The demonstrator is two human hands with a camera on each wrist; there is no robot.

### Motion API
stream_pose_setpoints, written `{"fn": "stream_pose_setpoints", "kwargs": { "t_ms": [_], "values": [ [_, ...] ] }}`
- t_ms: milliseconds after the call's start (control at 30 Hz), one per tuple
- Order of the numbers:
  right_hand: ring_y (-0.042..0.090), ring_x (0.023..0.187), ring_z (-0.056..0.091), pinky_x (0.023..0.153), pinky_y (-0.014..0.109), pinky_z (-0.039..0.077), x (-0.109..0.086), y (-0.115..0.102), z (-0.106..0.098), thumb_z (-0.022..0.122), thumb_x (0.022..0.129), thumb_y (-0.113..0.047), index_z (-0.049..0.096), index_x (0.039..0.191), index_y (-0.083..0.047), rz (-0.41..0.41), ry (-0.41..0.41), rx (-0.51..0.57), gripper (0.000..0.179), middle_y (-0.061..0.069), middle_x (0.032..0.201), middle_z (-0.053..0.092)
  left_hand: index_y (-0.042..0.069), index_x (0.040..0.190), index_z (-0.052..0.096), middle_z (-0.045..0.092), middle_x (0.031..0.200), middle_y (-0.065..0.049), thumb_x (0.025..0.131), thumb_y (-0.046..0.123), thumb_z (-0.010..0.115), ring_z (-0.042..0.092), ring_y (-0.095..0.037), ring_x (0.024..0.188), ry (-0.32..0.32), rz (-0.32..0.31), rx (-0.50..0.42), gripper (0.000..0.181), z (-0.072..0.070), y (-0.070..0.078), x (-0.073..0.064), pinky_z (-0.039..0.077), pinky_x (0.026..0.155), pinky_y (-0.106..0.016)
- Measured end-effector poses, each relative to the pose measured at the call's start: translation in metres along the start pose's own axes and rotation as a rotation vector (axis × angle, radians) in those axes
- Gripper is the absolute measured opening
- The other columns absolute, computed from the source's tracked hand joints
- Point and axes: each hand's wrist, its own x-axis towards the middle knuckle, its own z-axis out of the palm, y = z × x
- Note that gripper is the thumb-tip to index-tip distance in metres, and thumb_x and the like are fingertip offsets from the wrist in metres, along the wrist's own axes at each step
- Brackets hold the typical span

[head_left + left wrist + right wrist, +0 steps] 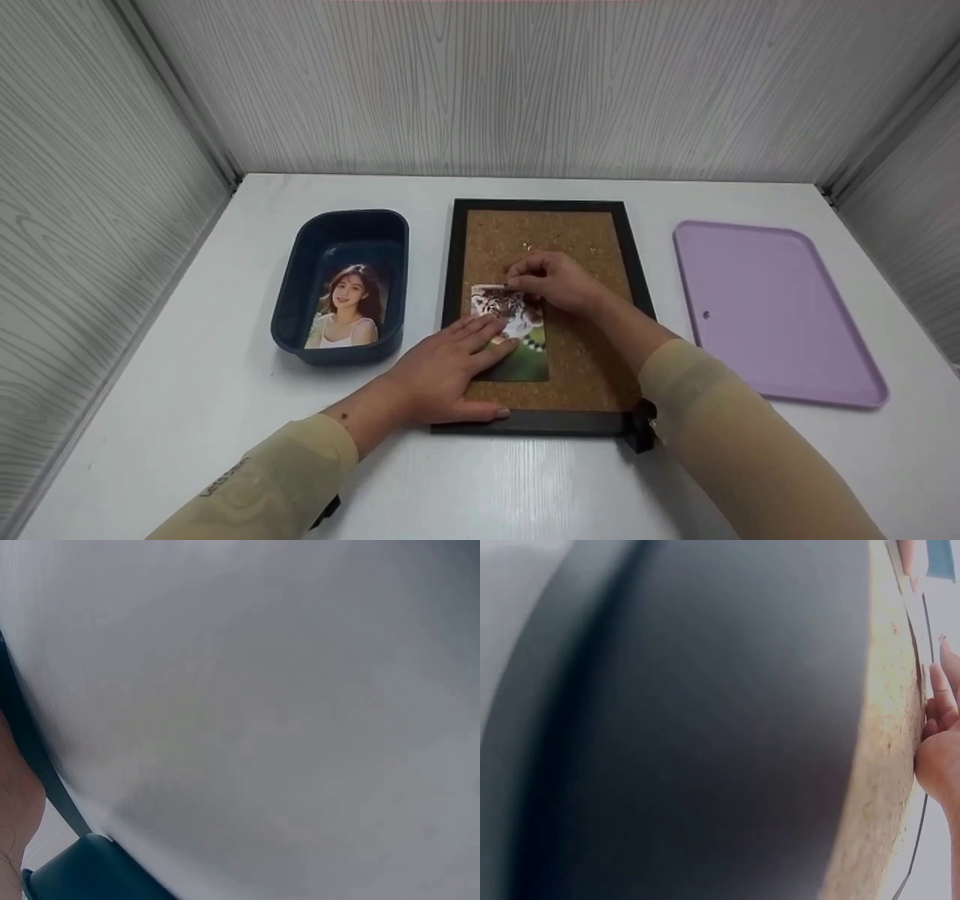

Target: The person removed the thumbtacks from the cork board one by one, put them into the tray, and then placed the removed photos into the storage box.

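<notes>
Fingers of the right hand pinched a tiny item at the top of the photo.
Left hand, fingers apart, rested on photo and corkboard.

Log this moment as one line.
left hand: rests on rectangular tiger photo | right hand: at photo's top edge | beneath photo: black-framed brown cork board

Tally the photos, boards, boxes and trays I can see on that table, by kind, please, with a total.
Photos: 2 (tiger photo, portrait)
Board: 1
Box: 1
Tray: 1
Total: 5
</notes>
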Motion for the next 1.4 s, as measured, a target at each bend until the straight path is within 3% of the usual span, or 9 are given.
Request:
{"fn": "stream_pose_setpoints", "kwargs": {
  "t_ms": [167, 267, 500, 600, 933, 1133, 1400],
  "values": [
    [0.019, 0.079, 0.062, 0.061, 0.028, 0.054, -0.006, 0.001, -0.001, 0.069, 0.105, -0.015, 0.073, 0.111, -0.003, -0.020, -0.005, 0.132, 0.014, 0.013, 0.105, 0.069, 0.020, 0.169, 0.033, 0.021, 0.176, -0.011, 0.097, 0.084, 0.040, 0.015, -0.024, 0.163, 0.004, -0.005, -0.024, 0.097, 0.002, 0.002, 0.000, 0.012, 0.131, -0.042],
    [0.022, 0.082, 0.062, 0.060, 0.029, 0.054, -0.009, -0.001, -0.002, 0.068, 0.105, -0.012, 0.071, 0.113, 0.002, -0.037, -0.006, 0.201, 0.016, 0.016, 0.103, 0.067, 0.021, 0.169, 0.032, 0.020, 0.176, -0.010, 0.097, 0.084, 0.040, 0.014, -0.023, 0.163, -0.001, -0.011, -0.032, 0.097, 0.003, 0.002, 0.000, 0.011, 0.131, -0.040],
    [0.024, 0.099, 0.062, 0.089, 0.034, 0.050, -0.015, -0.007, -0.009, 0.069, 0.105, -0.014, 0.073, 0.116, 0.004, -0.102, 0.071, 0.070, 0.022, 0.017, 0.110, 0.071, 0.022, 0.169, 0.031, 0.018, 0.177, -0.009, 0.097, 0.085, 0.038, 0.013, -0.023, 0.163, -0.004, -0.014, -0.014, 0.097, 0.002, 0.001, 0.000, 0.010, 0.131, -0.039],
    [0.026, 0.104, 0.062, 0.095, 0.038, 0.048, -0.018, -0.012, -0.012, 0.069, 0.105, -0.014, 0.073, 0.116, 0.003, -0.105, 0.085, 0.066, 0.021, 0.017, 0.112, 0.071, 0.022, 0.169, 0.031, 0.018, 0.177, -0.009, 0.097, 0.085, 0.038, 0.013, -0.023, 0.163, -0.003, -0.014, -0.007, 0.097, 0.002, 0.000, 0.000, 0.010, 0.131, -0.040],
    [0.023, 0.097, 0.060, 0.088, 0.039, 0.052, -0.028, -0.023, -0.025, 0.068, 0.107, -0.019, 0.073, 0.120, 0.001, -0.110, 0.129, 0.000, 0.025, 0.017, 0.114, 0.071, 0.025, 0.170, 0.029, 0.016, 0.177, -0.006, 0.095, 0.088, 0.034, 0.010, -0.022, 0.163, -0.030, -0.046, -0.006, 0.098, 0.002, -0.001, 0.000, 0.011, 0.131, -0.041],
    [0.019, 0.090, 0.057, 0.077, 0.030, 0.051, -0.037, -0.027, -0.036, 0.068, 0.106, -0.016, 0.073, 0.118, 0.002, -0.134, 0.152, -0.021, 0.023, 0.011, 0.104, 0.070, 0.022, 0.169, 0.031, 0.019, 0.176, -0.009, 0.096, 0.086, 0.037, 0.013, -0.024, 0.163, -0.005, -0.018, -0.003, 0.097, 0.002, -0.001, 0.000, 0.013, 0.131, -0.042],
    [0.014, 0.087, 0.057, 0.076, 0.030, 0.051, -0.050, -0.028, -0.053, 0.068, 0.106, -0.013, 0.074, 0.114, 0.000, -0.172, 0.165, -0.027, 0.016, 0.007, 0.104, 0.070, 0.021, 0.169, 0.032, 0.019, 0.176, -0.010, 0.097, 0.084, 0.040, 0.014, -0.025, 0.163, 0.001, -0.012, -0.009, 0.096, 0.001, 0.000, 0.000, 0.013, 0.131, -0.043]
  ]
}}
